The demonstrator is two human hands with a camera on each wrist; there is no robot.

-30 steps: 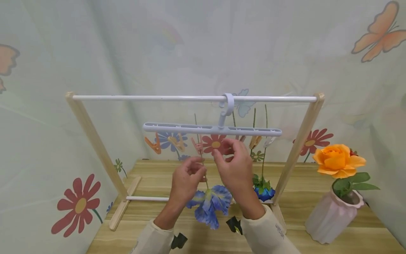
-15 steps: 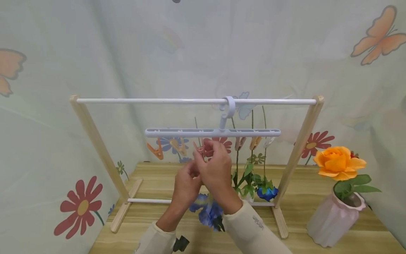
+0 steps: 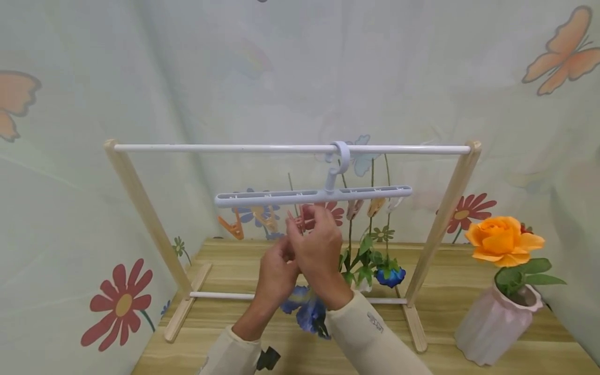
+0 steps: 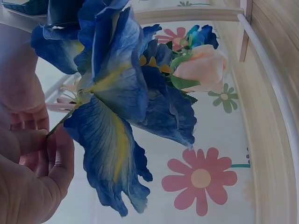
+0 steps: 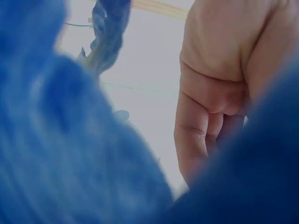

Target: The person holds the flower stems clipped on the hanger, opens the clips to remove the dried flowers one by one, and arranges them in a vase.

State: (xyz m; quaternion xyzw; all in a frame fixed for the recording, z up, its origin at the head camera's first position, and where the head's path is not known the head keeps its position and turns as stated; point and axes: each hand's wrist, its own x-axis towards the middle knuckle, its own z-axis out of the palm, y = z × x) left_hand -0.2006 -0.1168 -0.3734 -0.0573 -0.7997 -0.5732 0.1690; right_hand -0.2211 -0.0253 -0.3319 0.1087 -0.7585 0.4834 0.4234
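Note:
My left hand point(image 3: 276, 271) pinches the thin stem of a blue artificial flower, an iris by its look point(image 4: 117, 79), which hangs head down. Just above, my right hand point(image 3: 320, 250) grips the pink clip point(image 3: 294, 219) under the grey-white hanger point(image 3: 267, 199). The top of the stem point(image 3: 290, 182) shows behind the hanger bar, level with that clip. Part of the clip is hidden by the right fingers. Large blurred petals point(image 5: 93, 140) fill much of the right wrist view.
The hanger hooks over the white rod point(image 3: 211, 148) of a wooden rack. An orange clip point(image 3: 233, 227) and a yellow clip point(image 3: 266, 219) hang at left. At right, clips hold upside-down flowers, including a blue one point(image 3: 390, 276). A pink-white vase point(image 3: 497, 325) with an orange rose point(image 3: 503, 241) stands beside the rack.
My right hand has moved left and taken hold of the pink clip, close against the left hand. The hanger has since tilted slightly, its left end lower.

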